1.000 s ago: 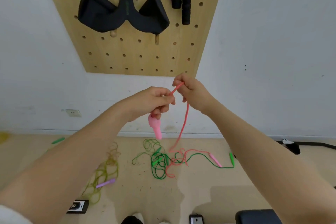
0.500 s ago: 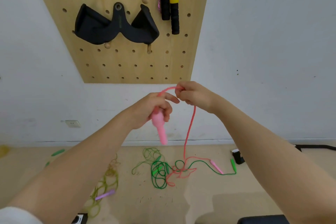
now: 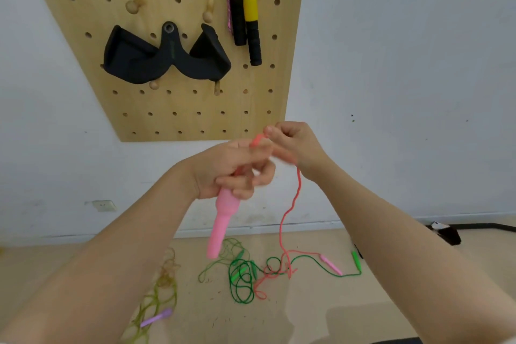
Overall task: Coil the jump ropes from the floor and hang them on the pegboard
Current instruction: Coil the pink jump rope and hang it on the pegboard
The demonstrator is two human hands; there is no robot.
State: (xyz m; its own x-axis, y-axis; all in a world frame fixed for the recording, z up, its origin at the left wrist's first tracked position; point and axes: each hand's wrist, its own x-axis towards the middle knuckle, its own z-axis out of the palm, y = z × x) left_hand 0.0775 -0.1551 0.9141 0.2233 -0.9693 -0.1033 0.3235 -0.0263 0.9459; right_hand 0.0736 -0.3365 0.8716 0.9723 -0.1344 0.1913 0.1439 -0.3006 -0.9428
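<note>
My left hand (image 3: pixel 231 173) grips the pink handle (image 3: pixel 222 220), my right hand (image 3: pixel 296 145) pinches the pink cord (image 3: pixel 290 209); the rest trails on the floor (image 3: pixel 307 313). I'd keep the loops even and feed slack slowly.

Pegboard (image 3: pixel 173 109) on wall above hands; handles (image 3: pixel 245 25) hang right of strap (image 3: pixel 167 61); ropes (image 3: pixel 251 274) on floor (image 3: pixel 307 315) below.
</note>
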